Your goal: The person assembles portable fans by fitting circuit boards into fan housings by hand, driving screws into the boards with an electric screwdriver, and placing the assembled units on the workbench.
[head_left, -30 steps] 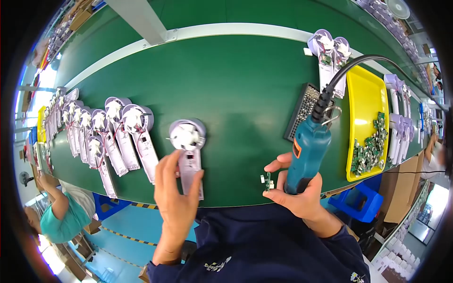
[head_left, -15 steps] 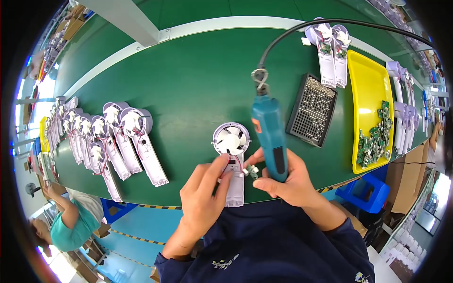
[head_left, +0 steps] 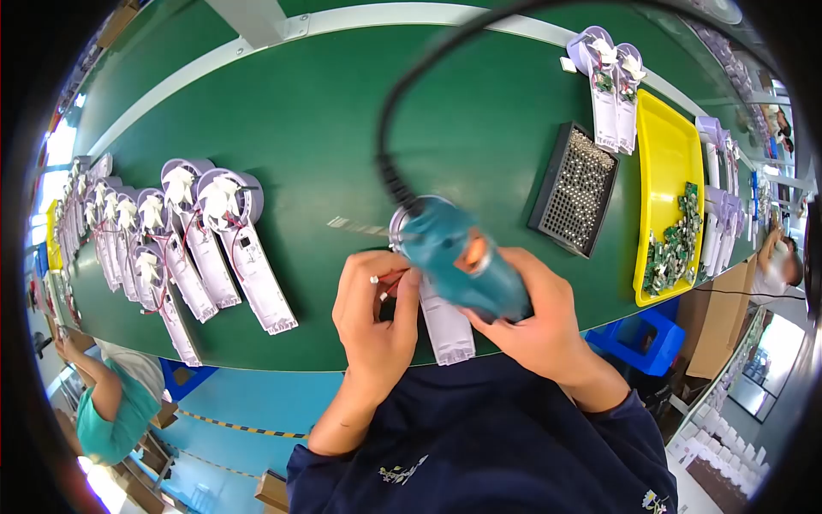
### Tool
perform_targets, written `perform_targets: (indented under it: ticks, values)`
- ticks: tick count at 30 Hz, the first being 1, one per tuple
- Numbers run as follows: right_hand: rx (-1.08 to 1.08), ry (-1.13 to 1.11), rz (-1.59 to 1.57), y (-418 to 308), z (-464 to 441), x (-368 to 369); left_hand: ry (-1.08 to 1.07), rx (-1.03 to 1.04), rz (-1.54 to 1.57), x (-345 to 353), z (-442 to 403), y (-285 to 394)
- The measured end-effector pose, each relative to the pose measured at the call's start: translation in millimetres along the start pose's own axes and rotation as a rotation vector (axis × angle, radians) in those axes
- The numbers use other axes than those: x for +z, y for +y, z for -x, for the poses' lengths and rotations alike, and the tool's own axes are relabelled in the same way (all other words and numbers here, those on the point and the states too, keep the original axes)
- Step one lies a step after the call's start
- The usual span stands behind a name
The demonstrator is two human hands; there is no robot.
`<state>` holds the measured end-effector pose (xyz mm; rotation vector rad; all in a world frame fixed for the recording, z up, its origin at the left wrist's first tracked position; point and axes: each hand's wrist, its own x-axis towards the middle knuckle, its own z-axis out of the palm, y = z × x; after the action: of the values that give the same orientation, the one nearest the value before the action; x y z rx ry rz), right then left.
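Observation:
My right hand (head_left: 552, 317) is closed around a teal electric screwdriver (head_left: 462, 257). Its body, slightly blurred, tilts over a pale lilac fan housing (head_left: 449, 336) on the table, covering most of the round fan end. Beside the housing's left edge, my left hand (head_left: 372, 321) pinches thin red and dark wires (head_left: 390, 280) with small white connectors between thumb and fingers. The small green circuit board that was by my right fingertips cannot be seen now; the screwdriver hides that spot.
Several fan housings (head_left: 261, 278) with white fans lie in a row at the left. A black perforated screw tray (head_left: 541, 201) stands right of centre, beside a yellow tray (head_left: 652, 171) holding circuit boards. The black cable (head_left: 385, 128) arches overhead. Another person (head_left: 116, 403) sits at the far left.
The screwdriver has swung from upright to tilted left over the fan, its cable moving left with it. My left fingers now hold wires beside the housing. The circuit board has gone from sight.

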<state>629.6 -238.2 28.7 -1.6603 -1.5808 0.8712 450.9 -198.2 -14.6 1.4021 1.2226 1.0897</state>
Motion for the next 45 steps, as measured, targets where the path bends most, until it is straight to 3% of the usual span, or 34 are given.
perform_targets:
  ticks: [4,7,8,10,12,16,20,31,45]
  values:
    - [0.044,-0.135,0.084,-15,-9,2,-0.037,0.056,-0.049,-9,0,-3]
    - [-0.021,-0.084,0.09,-15,-11,4,-0.098,0.222,-0.189,-13,-2,-4]
    - [-0.022,-0.052,0.076,-13,-10,3,-0.1,0.125,-0.143,-13,0,0]
    - [-0.07,0.022,0.043,1,-6,3,-0.115,0.119,-0.058,-10,-3,0]
    - [0.254,0.033,-0.171,1,1,7,-0.131,0.156,-0.071,-9,-3,-1]
    - [0.303,0.094,-0.322,6,-6,17,-0.167,0.156,-0.127,-10,-3,2]
    - [0.394,0.018,-0.412,7,-10,13,-0.193,0.132,-0.217,-13,-2,8]
    - [0.428,0.078,-0.383,2,-14,22,-0.149,-0.063,-0.159,-7,2,18]
    - [0.411,0.06,-0.387,3,-18,23,-0.123,-0.051,-0.124,-3,9,11]
